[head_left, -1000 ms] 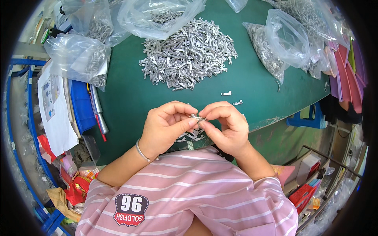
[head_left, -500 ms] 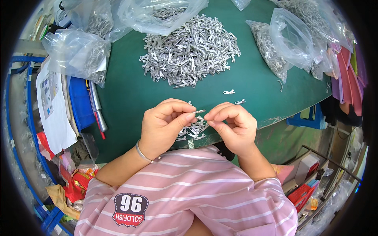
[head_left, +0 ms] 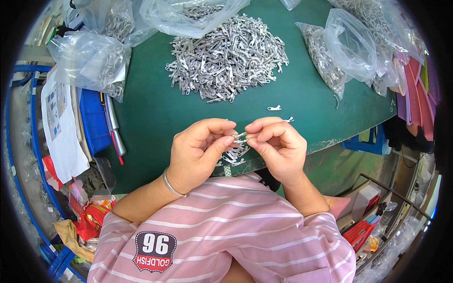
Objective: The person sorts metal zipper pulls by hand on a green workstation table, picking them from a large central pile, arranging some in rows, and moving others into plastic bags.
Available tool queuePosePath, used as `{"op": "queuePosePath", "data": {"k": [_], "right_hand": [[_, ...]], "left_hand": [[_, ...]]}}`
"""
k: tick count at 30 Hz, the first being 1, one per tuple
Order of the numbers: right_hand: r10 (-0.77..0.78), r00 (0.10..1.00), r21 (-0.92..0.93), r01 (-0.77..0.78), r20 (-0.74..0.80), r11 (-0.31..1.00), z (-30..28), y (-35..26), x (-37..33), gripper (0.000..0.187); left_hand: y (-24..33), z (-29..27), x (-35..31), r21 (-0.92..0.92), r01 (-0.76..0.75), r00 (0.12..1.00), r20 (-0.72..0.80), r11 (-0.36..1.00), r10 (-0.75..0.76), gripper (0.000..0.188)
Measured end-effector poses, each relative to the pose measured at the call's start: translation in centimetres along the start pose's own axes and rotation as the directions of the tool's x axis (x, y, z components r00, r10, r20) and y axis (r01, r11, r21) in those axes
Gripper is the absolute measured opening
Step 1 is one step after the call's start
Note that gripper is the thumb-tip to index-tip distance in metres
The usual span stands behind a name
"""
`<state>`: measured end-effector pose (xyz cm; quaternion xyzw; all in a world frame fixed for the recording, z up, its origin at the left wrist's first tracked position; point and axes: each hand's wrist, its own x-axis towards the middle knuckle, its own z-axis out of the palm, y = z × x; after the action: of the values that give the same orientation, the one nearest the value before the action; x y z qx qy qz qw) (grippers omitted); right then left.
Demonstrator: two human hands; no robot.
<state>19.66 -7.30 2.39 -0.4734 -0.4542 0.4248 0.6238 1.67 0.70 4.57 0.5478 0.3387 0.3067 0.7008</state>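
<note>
My left hand (head_left: pixel 196 146) and my right hand (head_left: pixel 278 148) are close together over the near edge of the green table. Thumb and forefinger of each pinch at a small silver metal hook-shaped part (head_left: pixel 240 136) between them. Whether it is one part or two touching ones is hard to tell. Beneath my fingertips lie several loose metal parts (head_left: pixel 236 154) of the same kind, partly hidden by the hands. Beyond my right hand a single metal part (head_left: pixel 273 108) rests on the table, with another (head_left: pixel 289 119) near its knuckles. A large pile of these parts (head_left: pixel 226 61) is farther back.
Clear plastic bags of metal pieces stand at the back left (head_left: pixel 87 59), behind the pile (head_left: pixel 193 26) and at the right (head_left: pixel 351 47). Along the left edge are a blue tray (head_left: pixel 96 125), a red pen (head_left: pixel 117 148) and a paper sheet (head_left: pixel 59 127). A blue stool (head_left: pixel 368 141) stands below right.
The fingertips of both hands have come slightly closer, and the metal parts between them have shifted and turned. My right hand now partly covers the nearer single part. The view has shifted a little.
</note>
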Motion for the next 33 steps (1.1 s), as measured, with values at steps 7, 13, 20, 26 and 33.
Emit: {"op": "queuePosePath", "data": {"k": [7,13,20,26,33], "right_hand": [[0.018,0.999,0.011,-0.018,-0.029,1.000,0.19,-0.06,0.02,0.018],[-0.024,0.997,0.053,0.028,-0.070,0.998,0.46,-0.03,0.05,0.017],[-0.030,0.997,0.049,0.033,-0.065,0.998,0.47,0.00,0.17,0.018],[-0.075,0.995,-0.025,0.073,-0.072,0.997,0.61,0.11,0.14,0.018],[-0.057,0.996,0.010,0.058,-0.070,0.998,0.52,0.08,0.05,0.018]], "left_hand": [[-0.24,0.09,-0.08,-0.035,-0.050,0.999,0.010,0.998,0.051,0.021],[-0.54,0.34,-0.23,-0.090,-0.063,0.998,-0.008,0.994,0.062,0.021],[-0.37,-0.15,0.02,0.107,-0.162,0.985,0.068,0.981,0.155,0.016],[-0.12,0.19,-0.03,0.015,-0.070,0.997,0.016,0.997,0.070,0.017],[-0.09,0.21,-0.17,-0.057,-0.023,0.999,0.024,0.998,0.025,0.023]]}}
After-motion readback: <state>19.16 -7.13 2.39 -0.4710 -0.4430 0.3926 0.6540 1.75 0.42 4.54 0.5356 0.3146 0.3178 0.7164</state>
